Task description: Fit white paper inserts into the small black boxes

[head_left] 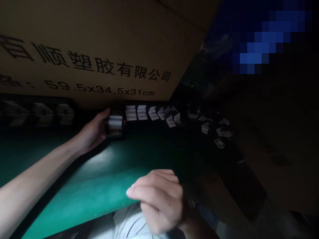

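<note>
Looks partway: left hand (93, 132) grips 1 small dark rectangular box with white insert (115, 122), near green smooth surface's (99, 186) far edge. Right hand (161, 197) curled closed, contents hidden. Small white folded pieces (142, 113) lined up alongside; others, rightward, seemingly not yet.

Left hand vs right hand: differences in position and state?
The left hand is towards the far side of the green table; the right hand is over its near edge.
The left hand holds a small dark-and-white case; the right hand is curled, with no visible object in it.
Both hands are bare.
</note>
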{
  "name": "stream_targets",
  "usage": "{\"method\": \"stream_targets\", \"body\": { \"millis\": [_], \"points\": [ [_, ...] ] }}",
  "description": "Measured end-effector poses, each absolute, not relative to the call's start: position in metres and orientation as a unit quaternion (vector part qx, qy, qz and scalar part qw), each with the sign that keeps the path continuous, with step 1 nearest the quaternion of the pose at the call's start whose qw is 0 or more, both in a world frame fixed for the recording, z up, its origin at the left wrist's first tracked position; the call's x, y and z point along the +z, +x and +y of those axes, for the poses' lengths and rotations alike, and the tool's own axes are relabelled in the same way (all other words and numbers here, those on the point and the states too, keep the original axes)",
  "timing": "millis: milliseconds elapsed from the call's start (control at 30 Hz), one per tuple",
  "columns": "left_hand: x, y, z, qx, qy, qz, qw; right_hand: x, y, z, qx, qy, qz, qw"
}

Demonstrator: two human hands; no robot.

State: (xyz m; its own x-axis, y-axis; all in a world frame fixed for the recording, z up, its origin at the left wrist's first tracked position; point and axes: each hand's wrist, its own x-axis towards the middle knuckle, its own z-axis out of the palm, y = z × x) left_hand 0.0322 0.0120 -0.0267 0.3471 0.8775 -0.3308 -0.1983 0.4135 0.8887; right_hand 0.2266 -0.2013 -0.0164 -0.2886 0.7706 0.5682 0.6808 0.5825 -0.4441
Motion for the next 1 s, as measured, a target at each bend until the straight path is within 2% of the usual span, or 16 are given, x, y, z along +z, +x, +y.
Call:
{"method": "stream_targets", "body": {
  "millis": [100, 333, 467, 733, 1000],
  "points": [
    [-0.029, 0.031, 0.014, 0.368, 0.402, 0.434, 0.717, -0.028, 0.267, -0.194, 0.027, -0.500, -0.751, 0.431],
    [-0.029, 0.032, 0.015, 0.352, 0.395, 0.444, 0.723, -0.069, 0.429, -0.204, -0.158, -0.762, -0.510, 0.367],
    [-0.030, 0.033, 0.015, 0.349, 0.392, 0.444, 0.726, -0.066, 0.489, -0.188, -0.154, -0.818, -0.423, 0.360],
    [-0.027, 0.029, 0.012, 0.343, 0.415, 0.432, 0.724, -0.060, 0.505, -0.104, -0.139, -0.886, -0.346, 0.277],
    [-0.033, 0.027, 0.016, 0.319, 0.426, 0.441, 0.722, -0.072, 0.515, -0.096, -0.135, -0.893, -0.310, 0.297]
  ]
}}
